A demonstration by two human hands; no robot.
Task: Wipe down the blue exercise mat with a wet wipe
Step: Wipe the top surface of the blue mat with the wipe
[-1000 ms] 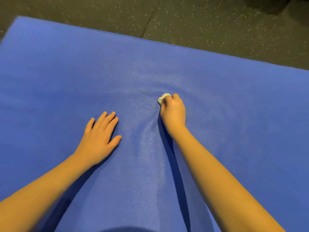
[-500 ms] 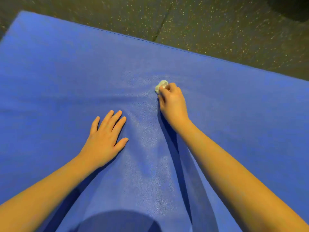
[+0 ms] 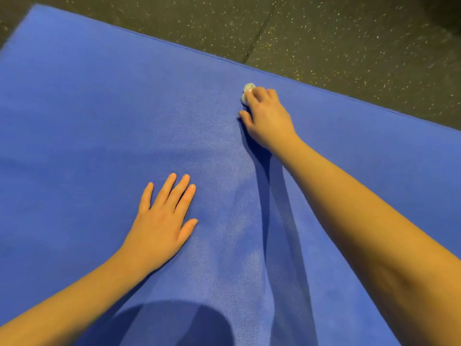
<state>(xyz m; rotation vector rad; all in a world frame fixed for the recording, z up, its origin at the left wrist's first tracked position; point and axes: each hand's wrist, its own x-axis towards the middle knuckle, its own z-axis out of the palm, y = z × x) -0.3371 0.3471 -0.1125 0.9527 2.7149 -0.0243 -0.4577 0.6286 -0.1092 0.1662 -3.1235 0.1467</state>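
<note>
The right hand (image 3: 268, 118) is extended forward. Its grip is closed round a balled white wet wipe (image 3: 248, 89), which is pressed to the blue exercise mat (image 3: 99, 108) near the mat's far edge. The left hand (image 3: 162, 221) lies flat on the mat, grip open, fingers straight and slightly spread. Dark speckled floor (image 3: 349, 33) lies beyond the mat.

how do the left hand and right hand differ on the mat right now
The left hand lies flat and empty, with straight, spread fingers; the right hand has its fingers curled round the balled wet wipe. The left hand sits nearer the person; the right hand reaches close to the far edge of the blue mat. Both rest on the mat.
</note>
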